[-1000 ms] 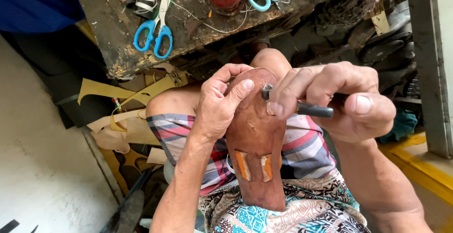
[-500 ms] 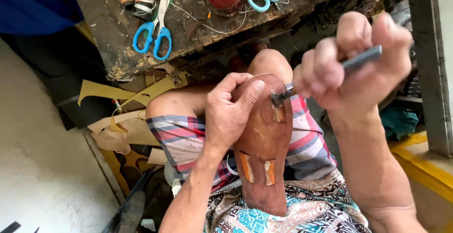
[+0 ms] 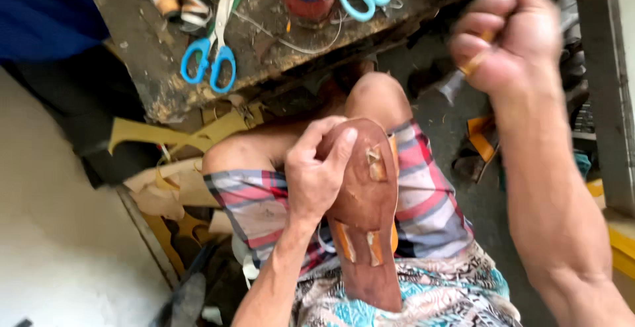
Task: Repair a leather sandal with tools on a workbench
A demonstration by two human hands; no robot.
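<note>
Brown leather sole [image 3: 366,221] on lap, gripped by left hand [image 3: 316,178], right hand [image 3: 508,39] fisted round raised hammer [image 3: 456,83], blue scissors [image 3: 210,62] on workbench [image 3: 142,42]

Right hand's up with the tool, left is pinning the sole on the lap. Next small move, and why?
Probably bring the right hand and its tool down onto the strap tab near the toe of the sole. That tab stands slightly proud of the leather, the left hand steadies the sole right beside it with the thumb clear, and the tool is raised well above it.
</note>
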